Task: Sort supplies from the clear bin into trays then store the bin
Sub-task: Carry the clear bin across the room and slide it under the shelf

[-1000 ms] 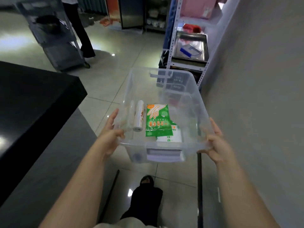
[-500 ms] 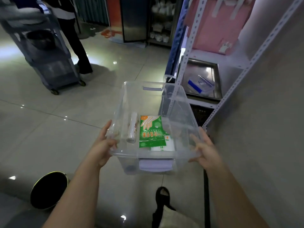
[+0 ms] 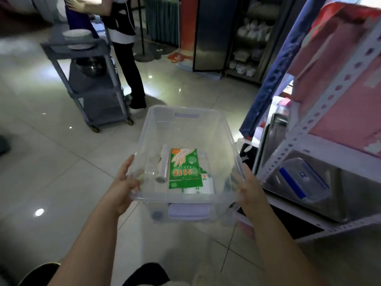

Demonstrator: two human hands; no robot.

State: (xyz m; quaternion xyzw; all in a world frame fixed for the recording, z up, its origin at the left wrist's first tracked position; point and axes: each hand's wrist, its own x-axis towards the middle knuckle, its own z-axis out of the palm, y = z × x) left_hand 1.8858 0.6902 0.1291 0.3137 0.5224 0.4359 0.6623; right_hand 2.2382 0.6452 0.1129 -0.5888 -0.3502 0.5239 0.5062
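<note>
I carry a clear plastic bin (image 3: 185, 117) in front of me above the tiled floor. My left hand (image 3: 123, 183) grips its left rim near the front corner, thumb over the edge. My right hand (image 3: 248, 190) holds the right rim, fingers against the side wall. Inside lie a green packet of disposable gloves (image 3: 184, 169), a white roll (image 3: 162, 167) to its left, and a white-and-green packet (image 3: 203, 185) partly under the green one. A steel tray (image 3: 315, 182) on the shelf to the right holds a clear container with a blue lid edge (image 3: 303, 178).
A white metal shelf rack (image 3: 321, 112) stands close on my right, with pink cloth on its upper level. A grey trolley (image 3: 90, 79) with plates and a bowl stands ahead left, a person beside it. A dark round object (image 3: 37, 273) sits at the bottom left.
I have walked forward with the bin. The shelf rack and steel tray are now close on my right, and the trolley is nearer. Both hands keep their hold.
</note>
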